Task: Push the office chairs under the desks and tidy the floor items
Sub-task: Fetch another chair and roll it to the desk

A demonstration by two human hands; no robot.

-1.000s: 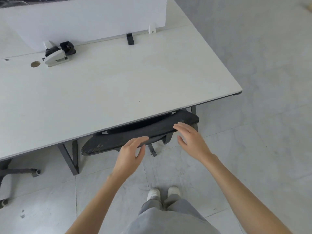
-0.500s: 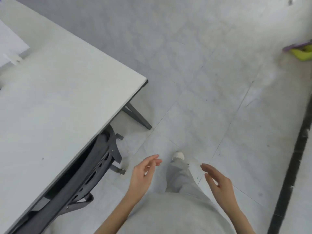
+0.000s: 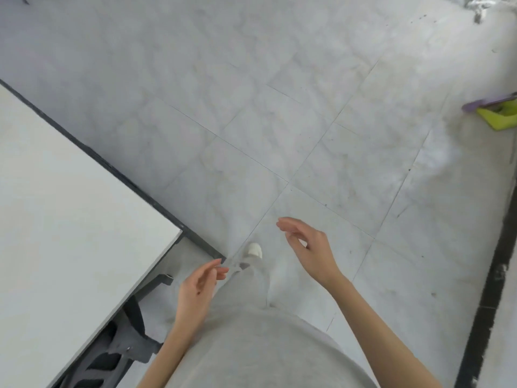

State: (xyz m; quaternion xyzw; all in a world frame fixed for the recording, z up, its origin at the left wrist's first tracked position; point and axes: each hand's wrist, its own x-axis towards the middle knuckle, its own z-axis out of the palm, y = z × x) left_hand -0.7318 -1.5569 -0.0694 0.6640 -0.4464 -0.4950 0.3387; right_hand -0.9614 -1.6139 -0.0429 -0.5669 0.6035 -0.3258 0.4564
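**Both hands free beside the desk**

The left hand (image 3: 200, 287) and right hand (image 3: 309, 249) hang over the tiled floor (image 3: 279, 121), fingers loosely spread, holding nothing. The black office chair (image 3: 117, 348) sits tucked under the white desk (image 3: 64, 233) at lower left. A yellow-green and purple item (image 3: 496, 112) lies on the floor, far right.

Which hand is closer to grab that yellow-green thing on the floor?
Probably the right hand. It is open, empty and on the same side as the yellow-green item far off at the right edge. The left hand is also empty but hangs by the desk.
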